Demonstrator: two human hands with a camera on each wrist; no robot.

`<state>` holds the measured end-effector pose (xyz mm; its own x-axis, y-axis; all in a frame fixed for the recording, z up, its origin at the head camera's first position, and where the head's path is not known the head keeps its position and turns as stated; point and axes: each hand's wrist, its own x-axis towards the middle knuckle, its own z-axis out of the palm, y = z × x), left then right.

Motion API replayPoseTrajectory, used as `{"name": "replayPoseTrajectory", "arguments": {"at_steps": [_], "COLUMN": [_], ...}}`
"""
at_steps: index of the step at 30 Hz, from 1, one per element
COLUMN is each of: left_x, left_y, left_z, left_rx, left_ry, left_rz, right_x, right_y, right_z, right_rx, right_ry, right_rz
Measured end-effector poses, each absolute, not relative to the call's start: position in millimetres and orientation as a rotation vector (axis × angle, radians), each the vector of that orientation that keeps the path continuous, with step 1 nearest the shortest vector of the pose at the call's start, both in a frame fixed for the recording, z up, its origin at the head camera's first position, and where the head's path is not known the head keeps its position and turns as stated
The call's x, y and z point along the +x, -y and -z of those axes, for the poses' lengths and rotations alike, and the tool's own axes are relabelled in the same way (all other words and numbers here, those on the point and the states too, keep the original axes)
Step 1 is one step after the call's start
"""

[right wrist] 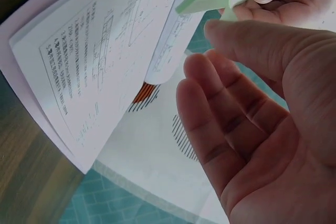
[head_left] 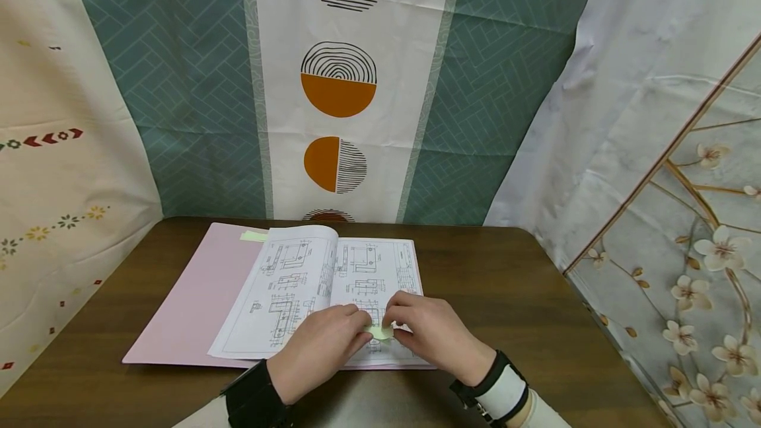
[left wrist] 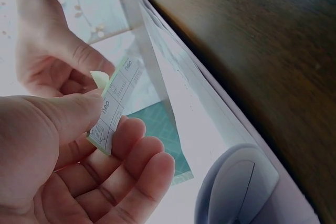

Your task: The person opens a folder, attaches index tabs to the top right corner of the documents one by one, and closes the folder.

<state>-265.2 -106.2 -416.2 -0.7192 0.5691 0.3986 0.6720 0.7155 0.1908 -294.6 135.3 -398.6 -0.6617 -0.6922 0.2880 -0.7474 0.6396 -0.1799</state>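
A small pale green sticky note pad (head_left: pixel 380 332) is held between both hands, low over the right page of an open booklet (head_left: pixel 389 253) of technical drawings. My left hand (head_left: pixel 324 339) pinches the pad between thumb and fingers; its printed backing (left wrist: pixel 113 106) faces the left wrist camera. One sheet (right wrist: pixel 229 14) curls away from the pad at its edge. My right hand (head_left: pixel 436 332) has its thumb and forefinger at this curled sheet, pinching it, while the other fingers bend loosely, as the right wrist view shows.
The booklet lies in an opened pink folder (head_left: pixel 190 309) on a dark wooden table (head_left: pixel 487 283). A pale green sticky note (head_left: pixel 253 236) sits at the top of the folder's left cover. Patterned cloths (head_left: pixel 202 84) hang behind the table and at both sides.
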Motion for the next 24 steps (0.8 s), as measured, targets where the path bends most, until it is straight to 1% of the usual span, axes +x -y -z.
{"name": "replayPoseTrajectory", "arguments": {"at_steps": [17,24], "left_x": [-260.6,-262.3], "left_y": [103.8,103.9], "left_z": [413.6,415.7], "left_rx": [-0.996,-1.005], "left_ry": [2.605,2.641], "left_rz": [0.486,0.514], "right_x": [-293.7,-294.7], "right_y": [-135.0,-135.1], "right_z": [399.6,399.3], "right_rx": [1.262,1.255], "right_ry": [2.591,2.578], "right_rz": [-0.355,-0.359]}}
